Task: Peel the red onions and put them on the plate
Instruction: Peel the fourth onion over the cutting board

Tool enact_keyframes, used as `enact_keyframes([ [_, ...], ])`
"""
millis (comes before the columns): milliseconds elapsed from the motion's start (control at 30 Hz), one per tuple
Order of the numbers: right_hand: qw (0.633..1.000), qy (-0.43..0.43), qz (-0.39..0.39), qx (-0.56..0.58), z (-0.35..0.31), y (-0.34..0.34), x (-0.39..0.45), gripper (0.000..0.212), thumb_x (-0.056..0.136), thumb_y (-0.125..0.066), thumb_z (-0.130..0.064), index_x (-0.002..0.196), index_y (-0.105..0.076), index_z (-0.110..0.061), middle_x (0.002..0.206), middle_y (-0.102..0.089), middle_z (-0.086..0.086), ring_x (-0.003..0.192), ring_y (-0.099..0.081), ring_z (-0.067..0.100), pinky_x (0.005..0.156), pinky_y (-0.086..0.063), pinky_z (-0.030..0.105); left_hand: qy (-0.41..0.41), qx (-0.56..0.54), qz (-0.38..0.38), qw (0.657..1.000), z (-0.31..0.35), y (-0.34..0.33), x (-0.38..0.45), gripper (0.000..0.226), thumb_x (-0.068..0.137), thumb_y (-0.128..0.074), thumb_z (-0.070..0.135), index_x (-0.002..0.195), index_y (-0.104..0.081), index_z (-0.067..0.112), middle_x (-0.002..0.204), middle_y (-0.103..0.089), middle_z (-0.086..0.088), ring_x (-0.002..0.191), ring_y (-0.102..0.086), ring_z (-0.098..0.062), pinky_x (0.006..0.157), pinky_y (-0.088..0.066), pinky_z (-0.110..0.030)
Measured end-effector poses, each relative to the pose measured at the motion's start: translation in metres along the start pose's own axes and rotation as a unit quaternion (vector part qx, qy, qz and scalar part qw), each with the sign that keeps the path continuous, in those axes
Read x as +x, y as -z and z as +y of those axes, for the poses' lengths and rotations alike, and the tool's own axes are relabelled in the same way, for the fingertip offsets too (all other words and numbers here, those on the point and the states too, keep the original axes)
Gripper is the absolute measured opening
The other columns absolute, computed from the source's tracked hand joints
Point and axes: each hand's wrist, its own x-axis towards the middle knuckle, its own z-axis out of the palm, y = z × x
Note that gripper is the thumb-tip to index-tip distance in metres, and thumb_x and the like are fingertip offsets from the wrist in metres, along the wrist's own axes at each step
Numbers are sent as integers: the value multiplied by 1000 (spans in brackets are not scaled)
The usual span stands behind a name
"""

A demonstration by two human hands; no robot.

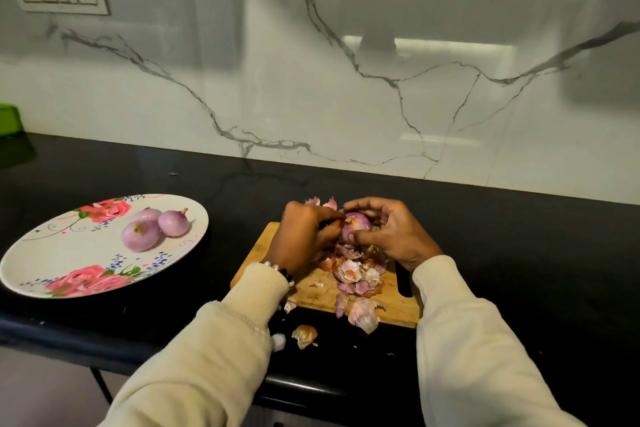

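Onion [356, 225] held above the board [398, 305], gripped by the right hand [391, 230] and pinched at its top by the left hand [304, 236]. Skins [356, 274] heaped below on the board. Three peeled onions [152, 227] on the plate [52, 260], well left on the counter [519, 253].

surface: black countertop [502, 236] | on it: floral plate [52, 253] left; wooden cutting board [322, 291] centre; loose onion skins [304, 335] near front edge

Head view, down over counter [519, 253]
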Motion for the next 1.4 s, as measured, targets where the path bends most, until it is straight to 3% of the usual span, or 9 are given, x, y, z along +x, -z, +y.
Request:
enact_keyframes([
  [267, 999, 26, 17, 26, -4, -4, -1, 49, 74, -78, 10, 109, -67, -23, 111, -72, -1, 108, -69, 17, 94, -57, 34, -65, 122, 62, 988, 6, -7, 1, 14, 87, -69, 9, 99, -73, 5, 86, -72, -10, 76, -68, -22, 70, -58, -39],
  [467, 998, 34, 27, 47, -1, -5, 0, 50, 73, -80, 7, 114, -66, -18, 115, -72, 3, 112, -67, 19, 95, -56, 36, 46, 54, 75, 995, 6, -7, 7, 11, 86, -66, 7, 95, -72, 5, 87, -68, -4, 77, -60, -12, 68, -44, -13],
  [567, 997, 39, 27, 66, 0, -6, 1, 52, 73, -79, 8, 118, -65, -13, 116, -72, 6, 112, -67, 20, 96, -56, 37, 160, -35, 86, 983, 1, -9, 9, 9, 88, -63, 10, 92, -71, 6, 85, -69, -4, 77, -64, -16, 71, -55, -28],
  [667, 994, 58, 28, 89, 0, -6, 1, 52, 74, -75, 14, 118, -64, -11, 116, -73, 8, 114, -67, 23, 95, -56, 37, 283, -202, 91, 933, -4, -11, 10, 17, 92, -59, 15, 83, -67, 3, 78, -69, -11, 71, -68, -27, 67, -60, -47],
  [733, 988, 68, 33, 133, 1, -1, 1, 52, 76, -71, 16, 121, -62, -8, 120, -71, 11, 117, -65, 26, 96, -55, 40, 357, -359, 103, 856, 1, -5, 11, 25, 98, -52, 15, 86, -64, -3, 74, -66, -17, 62, -65, -29, 55, -57, -39],
  [800, 985, 68, 37, 157, 0, 4, 1, 52, 77, -70, 15, 124, -60, -6, 123, -69, 12, 119, -64, 27, 97, -55, 42, 377, -407, 98, 826, 4, 3, 12, 29, 101, -47, 18, 94, -65, -4, 75, -68, -16, 61, -64, -27, 48, -51, -30],
  [1000, 992, 61, 50, 103, 0, 0, 1, 49, 77, -73, 14, 118, -64, -11, 121, -70, 7, 117, -65, 22, 98, -54, 44, 312, -325, 28, 892, 4, -3, 9, 35, 97, -55, 37, 98, -72, 6, 87, -73, -17, 77, -71, -33, 73, -57, -44],
  [1167, 994, 48, 33, 91, -2, 0, 1, 50, 75, -76, 12, 114, -67, -17, 120, -71, 5, 116, -66, 21, 97, -55, 44, 267, -374, -4, 888, 6, -2, 7, 25, 90, -65, 15, 114, -69, 6, 98, -74, -13, 86, -73, -28, 72, -60, -37],
  [1400, 997, 49, 27, 46, -1, -2, 2, 51, 75, -77, 11, 115, -66, -18, 121, -69, 3, 115, -65, 16, 97, -55, 35, 233, -307, 10, 923, 4, -5, 5, 18, 95, -59, 8, 103, -73, -1, 89, -74, -17, 80, -72, -30, 69, -60, -33],
])
